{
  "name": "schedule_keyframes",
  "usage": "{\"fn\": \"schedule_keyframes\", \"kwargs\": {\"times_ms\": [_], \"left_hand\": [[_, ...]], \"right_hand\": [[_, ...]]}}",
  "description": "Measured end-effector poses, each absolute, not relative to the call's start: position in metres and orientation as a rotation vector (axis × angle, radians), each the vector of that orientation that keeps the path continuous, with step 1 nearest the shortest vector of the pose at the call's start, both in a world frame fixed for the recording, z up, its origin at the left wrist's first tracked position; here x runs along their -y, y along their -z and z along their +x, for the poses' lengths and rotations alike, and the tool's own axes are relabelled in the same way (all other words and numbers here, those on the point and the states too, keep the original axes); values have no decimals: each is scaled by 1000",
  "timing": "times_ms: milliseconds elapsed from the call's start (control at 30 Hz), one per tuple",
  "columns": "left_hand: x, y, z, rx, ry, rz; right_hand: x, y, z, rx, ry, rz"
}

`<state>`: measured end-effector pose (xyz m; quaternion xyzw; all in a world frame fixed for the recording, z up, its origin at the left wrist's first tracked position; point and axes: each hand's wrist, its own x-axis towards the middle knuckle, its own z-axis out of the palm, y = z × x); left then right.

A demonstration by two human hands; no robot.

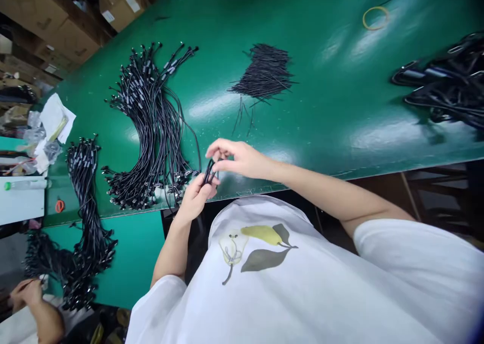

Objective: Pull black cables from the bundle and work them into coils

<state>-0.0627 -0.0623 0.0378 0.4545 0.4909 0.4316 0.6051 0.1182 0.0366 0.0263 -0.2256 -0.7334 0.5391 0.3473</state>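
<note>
My left hand [196, 195] is closed around a folded black cable [208, 173] near the table's front edge. My right hand [242, 158] reaches in from the right, its thumb and fingers curled together at the top of the folds. Whatever lies between those fingertips is too small to make out. To the left spreads a large pile of black cables [145, 112] with metal plugs at their ends. One strand of the pile curves over toward my left hand. Farther back lies a heap of short thin black ties [264, 72], with a few loose ones in front.
Coiled black cables [449, 82] lie at the right. A yellow ring [375, 18] is at the back right. More cables [85, 198] hang over the left edge near orange scissors [59, 206]. A co-worker's hands [28, 293] show at lower left. Cardboard boxes [121, 4] stand behind.
</note>
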Motion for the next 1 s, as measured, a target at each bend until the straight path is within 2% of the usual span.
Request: {"fn": "schedule_keyframes", "kwargs": {"times_ms": [133, 267, 433, 733, 1000], "left_hand": [[59, -35, -48, -1159, -1187, 762], [65, -20, -34, -1192, -1095, 712], [75, -10, -27, -1213, -1047, 697], [86, 6, -31, -1520, -618, 1369], [70, 22, -21, -1660, -638, 1517]], "right_hand": [[-18, 0, 101, 1421, -1679, -716], [-2, 1, 96, 849, -2055, -779], [6, -15, 98, 664, -2249, -685], [46, -8, 92, 749, -1987, -889], [32, -9, 94, 890, -1814, -825]]}}
